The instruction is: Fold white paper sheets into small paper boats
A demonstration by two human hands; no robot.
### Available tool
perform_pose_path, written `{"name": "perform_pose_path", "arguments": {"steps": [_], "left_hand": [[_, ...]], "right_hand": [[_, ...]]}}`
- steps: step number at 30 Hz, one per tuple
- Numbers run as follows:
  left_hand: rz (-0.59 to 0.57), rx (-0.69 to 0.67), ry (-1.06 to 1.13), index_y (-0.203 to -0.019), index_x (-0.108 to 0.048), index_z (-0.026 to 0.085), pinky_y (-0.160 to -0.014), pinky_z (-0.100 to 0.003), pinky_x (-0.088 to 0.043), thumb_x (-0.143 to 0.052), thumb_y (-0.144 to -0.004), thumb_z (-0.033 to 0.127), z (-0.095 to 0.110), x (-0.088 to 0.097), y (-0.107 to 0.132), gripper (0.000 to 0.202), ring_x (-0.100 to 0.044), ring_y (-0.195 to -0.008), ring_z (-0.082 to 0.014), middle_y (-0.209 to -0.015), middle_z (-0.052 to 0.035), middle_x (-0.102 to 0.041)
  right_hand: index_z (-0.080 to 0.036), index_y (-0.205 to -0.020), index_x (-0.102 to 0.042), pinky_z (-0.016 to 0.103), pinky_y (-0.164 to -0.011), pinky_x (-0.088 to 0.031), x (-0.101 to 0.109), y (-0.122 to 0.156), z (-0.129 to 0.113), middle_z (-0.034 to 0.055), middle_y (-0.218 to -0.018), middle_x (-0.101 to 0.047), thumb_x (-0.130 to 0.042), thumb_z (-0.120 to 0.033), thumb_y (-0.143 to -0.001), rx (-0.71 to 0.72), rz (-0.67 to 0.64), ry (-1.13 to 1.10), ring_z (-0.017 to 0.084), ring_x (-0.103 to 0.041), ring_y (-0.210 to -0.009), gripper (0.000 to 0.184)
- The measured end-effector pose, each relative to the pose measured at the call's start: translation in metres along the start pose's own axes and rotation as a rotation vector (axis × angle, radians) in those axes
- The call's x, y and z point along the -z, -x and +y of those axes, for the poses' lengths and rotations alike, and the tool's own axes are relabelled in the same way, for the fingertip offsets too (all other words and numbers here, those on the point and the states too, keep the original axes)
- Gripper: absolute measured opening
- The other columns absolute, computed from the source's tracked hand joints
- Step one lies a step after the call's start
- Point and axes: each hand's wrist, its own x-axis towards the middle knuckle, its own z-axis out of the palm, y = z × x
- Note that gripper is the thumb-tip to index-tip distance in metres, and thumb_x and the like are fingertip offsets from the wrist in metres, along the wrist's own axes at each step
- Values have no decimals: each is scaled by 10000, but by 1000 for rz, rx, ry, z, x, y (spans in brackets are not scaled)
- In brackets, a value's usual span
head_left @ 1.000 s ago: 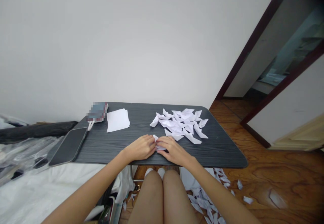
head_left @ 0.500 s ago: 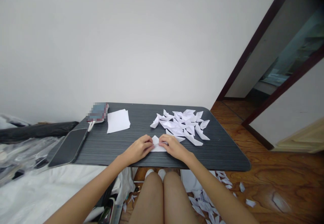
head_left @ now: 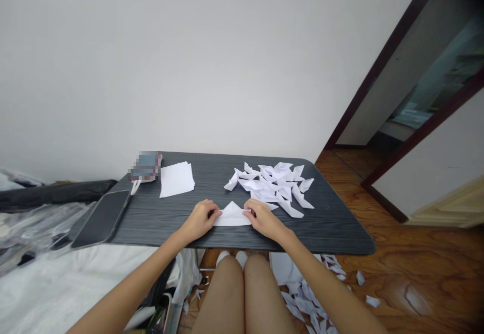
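A partly folded sheet of white paper (head_left: 232,215) lies near the table's front edge, its peak pointing away from me and a straight strip along the near side. My left hand (head_left: 202,218) pinches its left end between thumb and fingers. At the right end, my right hand (head_left: 262,216) grips the paper the same way. Just beyond my right hand spreads a pile of folded white paper pieces (head_left: 270,183) with pointed ends. To the far left of my left hand rests a stack of flat white sheets (head_left: 176,179).
The dark table (head_left: 212,165) stands against a white wall. A phone (head_left: 101,218) lies at its left edge, near a blurred-out packet (head_left: 146,167). More folded papers (head_left: 308,304) lie on the floor at right. White plastic bags (head_left: 71,288) fill the lower left.
Both hands have moved apart, the left one further left and the right one slightly right. More of the folded paper's width now shows between them.
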Motion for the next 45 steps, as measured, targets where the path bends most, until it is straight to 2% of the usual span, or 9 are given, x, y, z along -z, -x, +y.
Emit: {"name": "perform_pose_path", "arguments": {"steps": [5, 9, 14, 19, 25, 29, 34, 38, 45], "left_hand": [[44, 30, -151, -833, -522, 160, -688, -326, -326, -390, -781, 176, 6, -9, 1, 142, -465, -734, -182, -726, -30, -529], [99, 2, -297, -912, -504, 185, -691, -344, -313, -333, -783, 96, 15, -13, 3, 232, -428, -830, -209, -876, -64, -491], [-33, -217, -336, -880, -512, 160, -703, -324, -326, -296, -782, 19, 23, -14, 0, 276, -418, -841, -193, -900, -67, -480], [-62, -297, -420, -906, -527, 103, -733, -343, -355, -329, -775, 27, 28, -15, 8, 249, -428, -812, -204, -876, -104, -489], [20, -210, -369, -714, -547, 111, -719, -353, -390, -364, -809, 141, 26, -5, 18, 209, -442, -767, -202, -759, -88, -470], [40, -104, -242, -629, -544, 130, -701, -311, -397, -399, -825, 268, 15, -4, 5, 280, -458, -736, -165, -749, -58, -468], [68, 61, -248, -863, -555, 163, -693, -347, -357, -488, -772, 271, 10, -12, -9, 156, -441, -832, -206, -853, -59, -498], [20, 27, -233, -1049, -502, 205, -698, -355, -322, -418, -811, 283, 13, -16, -4, 264, -415, -913, -224, -989, -74, -480], [99, -51, -172, -827, -543, 171, -731, -336, -261, -386, -842, 268, 23, -5, 10, 186, -455, -828, -169, -826, -24, -551]], "right_hand": [[-155, -761, -479, 291, -715, -380, -5, -3, -5, 35, -772, -462, -449, -117, -756, -84, 15, 114, 157, -452, -744, 49], [-166, -993, -479, 337, -756, -375, -12, 2, -20, 83, -926, -430, -413, -41, -747, -93, 115, 289, 196, -419, -857, 284], [-177, -1066, -500, 328, -754, -381, -16, 10, -34, 84, -926, -482, -372, -53, -801, 72, -31, 391, 198, -422, -860, 319], [-99, -1158, -455, 349, -792, -373, -23, 19, -41, 136, -1035, -501, -395, -23, -773, 38, -35, 496, 243, -395, -976, 397], [-95, -1018, -552, 375, -764, -370, -24, 28, -44, 149, -965, -523, -418, -10, -733, -97, 16, 543, 261, -428, -924, 326], [-111, -847, -596, 382, -750, -365, -19, 16, -39, 136, -878, -522, -464, -149, -779, -105, 78, 489, 252, -451, -875, 153], [-119, -866, -561, 370, -719, -364, -29, -4, -33, 116, -869, -519, -542, -216, -758, -177, 175, 457, 248, -455, -857, 147], [-143, -908, -519, 366, -728, -348, -40, -2, -28, 98, -915, -501, -574, -243, -735, -208, 183, 370, 243, -441, -889, 207], [-174, -795, -523, 334, -732, -272, -18, 4, -41, 41, -845, -540, -523, -181, -771, -151, 159, 284, 197, -453, -860, 25]]}}
